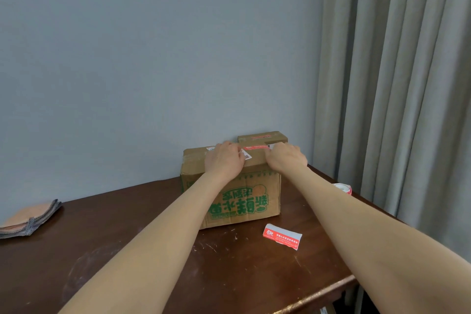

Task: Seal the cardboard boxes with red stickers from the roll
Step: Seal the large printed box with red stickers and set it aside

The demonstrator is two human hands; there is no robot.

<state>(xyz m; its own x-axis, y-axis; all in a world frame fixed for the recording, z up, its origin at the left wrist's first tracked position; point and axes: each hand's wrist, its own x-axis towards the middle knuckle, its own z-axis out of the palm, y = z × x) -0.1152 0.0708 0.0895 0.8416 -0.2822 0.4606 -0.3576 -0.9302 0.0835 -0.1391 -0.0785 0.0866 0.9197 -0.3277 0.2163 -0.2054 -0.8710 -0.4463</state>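
One red sticker [254, 147] spans the box [242, 199] top, ends seemingly under fingers [274, 151].

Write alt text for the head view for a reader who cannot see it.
The left hand and right hand press a red sticker along the top of a cardboard box with green print, on a dark wooden table. A smaller box sits behind it; a loose sticker lies in front, the sticker roll to the right, folded cloths far left.
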